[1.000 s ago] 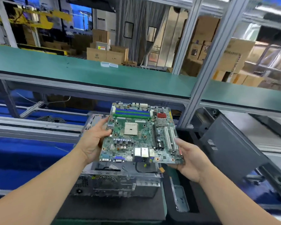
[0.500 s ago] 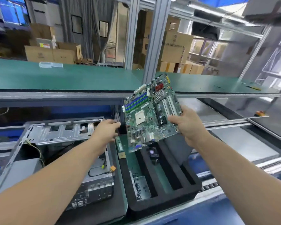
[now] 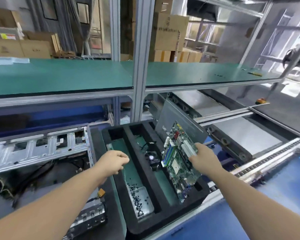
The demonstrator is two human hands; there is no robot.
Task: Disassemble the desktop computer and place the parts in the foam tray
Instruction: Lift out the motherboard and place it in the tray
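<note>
Motherboard (image 3: 177, 163) held tilted over foam tray (image 3: 164, 220)
It is gripped by the right hand (image 3: 202, 159); the left hand (image 3: 113, 161), loosely curled, holds nothing beside it.

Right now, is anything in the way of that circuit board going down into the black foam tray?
Partly. The right hand lowers the motherboard on edge into the foam tray's right slot; a black fan lies close beside it. The slot under the board is hidden.

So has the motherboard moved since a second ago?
Yes. The motherboard went from above the computer case rightward and down into the foam tray.
</note>
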